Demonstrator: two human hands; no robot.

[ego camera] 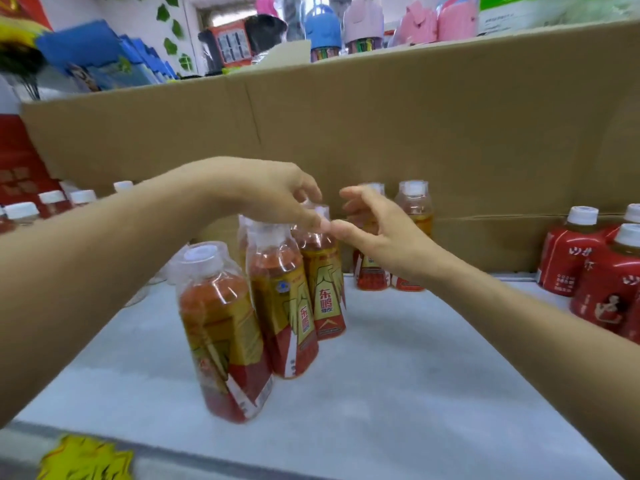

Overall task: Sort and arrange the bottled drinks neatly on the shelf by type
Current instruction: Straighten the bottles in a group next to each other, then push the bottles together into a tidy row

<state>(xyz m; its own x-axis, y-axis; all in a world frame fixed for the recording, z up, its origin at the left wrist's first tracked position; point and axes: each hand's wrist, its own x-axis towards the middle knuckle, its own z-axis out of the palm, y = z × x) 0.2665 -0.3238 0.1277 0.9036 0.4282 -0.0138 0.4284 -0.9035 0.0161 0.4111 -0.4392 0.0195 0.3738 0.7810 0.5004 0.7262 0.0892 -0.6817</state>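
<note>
A tall sheet of brown cardboard (415, 133) is stood along the back of the pale shelf (415, 375). Above the cardboard, blue folders (86, 50) and pink cases (420, 24) are stacked, and behind them a white wall (131, 15) is hung with green paper leaves (170, 46).

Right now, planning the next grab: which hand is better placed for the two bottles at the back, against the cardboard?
Right. The right hand is open just in front of the back pair, while the left hand sits over the caps of the nearer cluster, farther from them.
</note>
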